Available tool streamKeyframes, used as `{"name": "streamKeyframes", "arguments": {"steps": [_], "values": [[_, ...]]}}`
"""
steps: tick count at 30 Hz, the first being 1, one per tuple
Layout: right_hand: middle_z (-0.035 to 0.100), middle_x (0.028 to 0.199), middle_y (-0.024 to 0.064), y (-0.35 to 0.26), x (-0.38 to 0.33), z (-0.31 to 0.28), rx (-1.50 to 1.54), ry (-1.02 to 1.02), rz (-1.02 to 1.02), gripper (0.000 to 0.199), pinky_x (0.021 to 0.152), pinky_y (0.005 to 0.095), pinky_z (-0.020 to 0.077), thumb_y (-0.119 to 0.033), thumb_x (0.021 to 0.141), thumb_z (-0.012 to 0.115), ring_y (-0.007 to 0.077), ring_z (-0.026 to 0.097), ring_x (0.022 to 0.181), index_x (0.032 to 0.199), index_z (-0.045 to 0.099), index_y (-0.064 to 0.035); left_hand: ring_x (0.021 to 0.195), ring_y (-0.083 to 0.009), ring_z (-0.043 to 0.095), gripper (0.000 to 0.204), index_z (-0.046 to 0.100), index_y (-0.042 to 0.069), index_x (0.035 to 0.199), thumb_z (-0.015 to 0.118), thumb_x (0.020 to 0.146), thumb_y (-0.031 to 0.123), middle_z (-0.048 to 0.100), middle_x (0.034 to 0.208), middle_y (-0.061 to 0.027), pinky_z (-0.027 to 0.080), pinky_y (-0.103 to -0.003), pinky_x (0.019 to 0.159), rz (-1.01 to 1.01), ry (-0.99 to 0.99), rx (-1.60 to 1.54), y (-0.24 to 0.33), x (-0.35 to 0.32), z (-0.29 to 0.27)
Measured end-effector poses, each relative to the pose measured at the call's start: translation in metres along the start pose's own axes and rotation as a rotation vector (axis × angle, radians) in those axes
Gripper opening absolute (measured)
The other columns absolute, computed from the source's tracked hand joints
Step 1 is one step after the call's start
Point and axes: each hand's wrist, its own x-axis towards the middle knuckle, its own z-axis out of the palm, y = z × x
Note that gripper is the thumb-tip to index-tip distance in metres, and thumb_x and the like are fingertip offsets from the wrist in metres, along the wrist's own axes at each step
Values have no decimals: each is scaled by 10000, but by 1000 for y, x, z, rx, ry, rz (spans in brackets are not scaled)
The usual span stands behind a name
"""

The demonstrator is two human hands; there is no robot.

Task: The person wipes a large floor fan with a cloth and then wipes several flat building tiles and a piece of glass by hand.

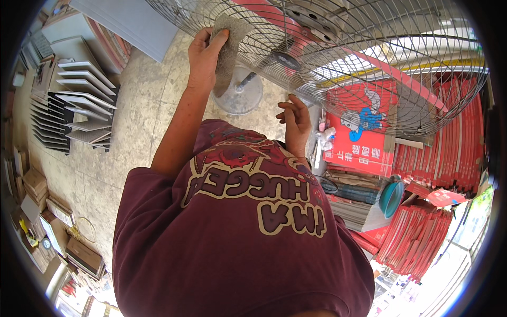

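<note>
A large standing fan with a wire cage and red blades fills the upper right. My left hand is closed round a grey-brown cloth, its thumb on top, and the cloth lies against the cage's left rim. Below the cage, my right hand is raised in front of my chest. Its fingers are loosely bent and apart, with nothing seen in them, close to the cage but apparently not touching it. The fan's round grey base stands on the floor beneath.
Tile samples stand upright in a black rack on the left. Red flat cartons are stacked at the right, beside a teal bowl. A large grey panel lies at the upper left. Cardboard boxes sit at the lower left.
</note>
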Motion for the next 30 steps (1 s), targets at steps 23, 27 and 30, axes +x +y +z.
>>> {"name": "streamKeyframes", "arguments": {"steps": [23,27,30], "values": [[627,926,79,1,1,2,9,21,34,288,614,208,449,-1,867,459,100,568,681,1152,491,-24,691,-94,530,179,580,47,874,681,773,156,590,806,-9,435,-263,613,-14,382,-17,-21,27,-50],[627,928,80,2,0,4,5,3,30,285,615,209,450,0,868,456,100,568,683,1150,489,-26,735,-110,570,156,601,43,903,661,798,141,621,855,-18,460,-250,648,142,360,3,-22,29,-56],[626,928,81,2,1,4,2,0,31,286,615,209,451,3,868,455,101,568,684,1151,487,-25,723,-73,521,175,601,20,912,666,793,131,604,851,-7,433,-221,648,233,380,142,-21,28,-50]]}}
